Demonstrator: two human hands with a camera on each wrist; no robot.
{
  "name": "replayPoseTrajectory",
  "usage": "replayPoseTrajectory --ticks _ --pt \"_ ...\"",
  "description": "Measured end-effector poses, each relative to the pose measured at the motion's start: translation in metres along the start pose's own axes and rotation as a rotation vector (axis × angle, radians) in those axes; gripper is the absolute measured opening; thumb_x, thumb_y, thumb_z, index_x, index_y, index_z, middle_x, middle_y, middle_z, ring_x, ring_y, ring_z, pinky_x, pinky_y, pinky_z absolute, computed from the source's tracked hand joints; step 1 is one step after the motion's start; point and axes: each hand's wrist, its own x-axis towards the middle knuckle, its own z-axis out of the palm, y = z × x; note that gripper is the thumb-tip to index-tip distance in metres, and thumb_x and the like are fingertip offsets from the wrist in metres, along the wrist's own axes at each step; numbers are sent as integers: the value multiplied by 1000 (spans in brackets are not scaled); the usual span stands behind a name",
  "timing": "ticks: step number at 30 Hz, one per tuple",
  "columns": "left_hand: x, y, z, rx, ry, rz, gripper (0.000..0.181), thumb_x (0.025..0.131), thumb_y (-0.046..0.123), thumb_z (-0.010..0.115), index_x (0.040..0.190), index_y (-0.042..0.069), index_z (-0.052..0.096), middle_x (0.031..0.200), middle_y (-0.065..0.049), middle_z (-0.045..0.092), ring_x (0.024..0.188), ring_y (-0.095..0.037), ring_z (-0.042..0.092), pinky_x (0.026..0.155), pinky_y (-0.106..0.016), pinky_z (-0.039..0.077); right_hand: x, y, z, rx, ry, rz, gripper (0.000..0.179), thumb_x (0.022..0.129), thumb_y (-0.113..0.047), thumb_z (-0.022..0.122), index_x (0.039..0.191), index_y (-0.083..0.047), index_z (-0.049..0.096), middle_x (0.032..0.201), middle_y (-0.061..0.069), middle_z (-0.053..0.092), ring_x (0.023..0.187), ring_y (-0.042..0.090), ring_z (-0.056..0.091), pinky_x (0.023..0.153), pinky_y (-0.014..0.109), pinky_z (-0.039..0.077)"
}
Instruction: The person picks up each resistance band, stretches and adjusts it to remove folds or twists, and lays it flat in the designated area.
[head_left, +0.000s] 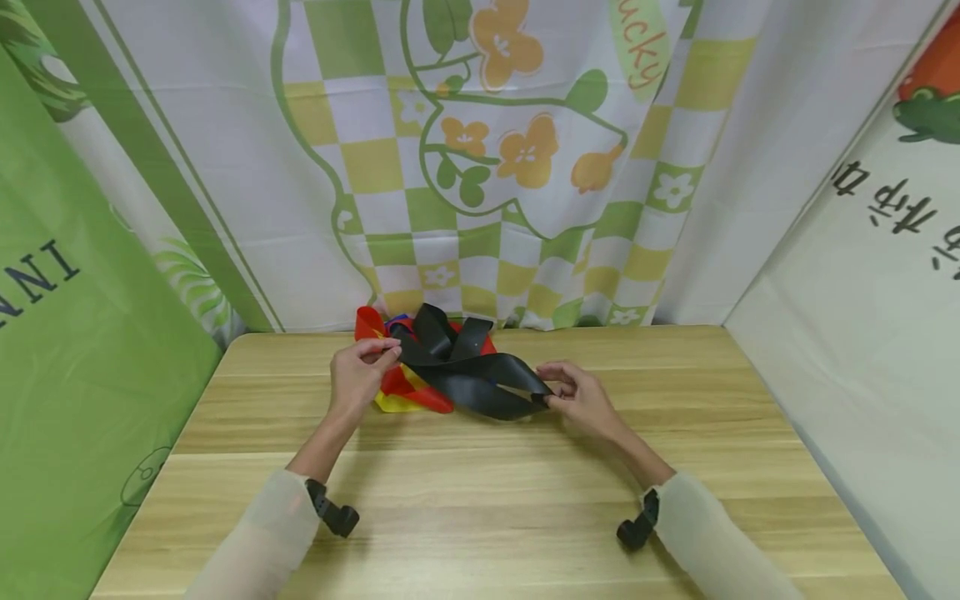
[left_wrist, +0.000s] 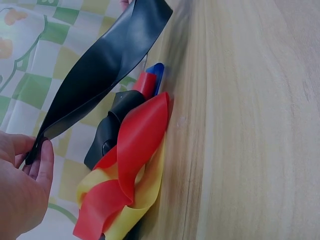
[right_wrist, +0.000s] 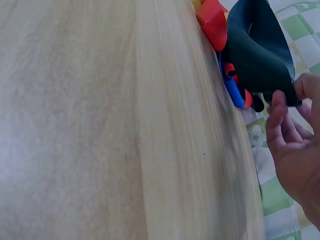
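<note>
A wide, flat black rubber exercise band (head_left: 491, 398) stretches loosely between the two hands, doubled and twisted in the middle. At its left end, the left hand (head_left: 356, 377) pinches it between thumb and fingers. The right hand (head_left: 583, 402) pinches the other end, as the right wrist view also shows. Under and behind the band lies a loose heap of similar bands. In the left wrist view this includes a red band (left_wrist: 142, 135), a yellow band (left_wrist: 152, 187) and another black band (left_wrist: 105, 135). A blue band (right_wrist: 231, 92) shows beneath in the right wrist view.
The heap lies at the back edge of a wooden table (head_left: 480, 500). A patterned curtain (head_left: 465, 242) hangs right behind it. Green cloth (head_left: 82, 317) stands at the left and white printed cloth (head_left: 862, 333) at the right. Each wrist wears a small black camera.
</note>
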Motion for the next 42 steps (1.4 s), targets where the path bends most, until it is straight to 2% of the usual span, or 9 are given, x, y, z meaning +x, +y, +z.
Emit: replayPoseTrajectory --ticks 5,9,13,16,20,23,28,32,42 --pt "-1 4 1 24 -5 22 17 96 7 78 110 -2 80 104 -23 78 90 -31 79 79 -24 63 -4 -1 -2 122 -126 43 53 89 18 59 142 14 53 134 36 62 110 15 70 80 21 59" --pt "-1 4 2 36 -6 49 16 95 7 79 108 -3 81 101 -22 79 81 -16 78 73 -18 61 -8 -2 -2 182 -168 87 58 89 17 59 146 12 50 131 32 63 108 13 71 83 22 59" --pt "-1 3 2 50 -12 54 17 96 8 79 109 -3 80 102 -20 79 76 -5 74 73 -17 60 -11 -1 -3 208 -183 71 62 88 15 62 148 13 46 126 31 63 105 15 70 84 23 59" --pt "0 4 2 53 -16 54 18 96 8 78 110 -3 80 101 -20 79 78 -10 76 73 -17 60 -13 0 -4 185 -179 45 64 88 13 67 148 13 45 122 32 64 104 17 68 85 23 57" --pt "1 6 2 35 -23 57 17 96 6 77 110 -3 80 102 -22 78 83 -25 78 73 -19 61 -16 0 -5 155 -171 19 69 87 12 73 149 13 43 118 30 63 103 20 65 88 23 56" --pt "1 8 4 27 -34 56 17 96 7 77 110 -3 80 105 -23 77 80 -21 78 74 -19 61 -18 -1 -6 157 -188 10 73 87 10 76 151 12 42 113 24 62 100 18 65 89 25 56" --pt "1 8 5 25 -49 52 18 97 7 76 112 -3 80 107 -24 76 73 -4 74 75 -18 61 -23 -8 -8 185 -223 -2 78 86 4 82 154 7 42 110 19 59 96 14 65 90 27 57" --pt "1 8 5 24 -48 53 19 97 7 76 112 -4 79 105 -23 77 72 -4 73 74 -17 61 -27 -12 -9 221 -233 -14 82 86 2 84 156 3 42 112 17 57 98 14 65 90 26 59" --pt "2 9 6 1 -59 20 19 97 6 75 113 -3 79 103 -23 76 75 -13 76 75 -19 62 -33 -14 -6 270 -262 -58 86 84 6 86 157 4 41 108 16 76 96 19 75 84 31 63"
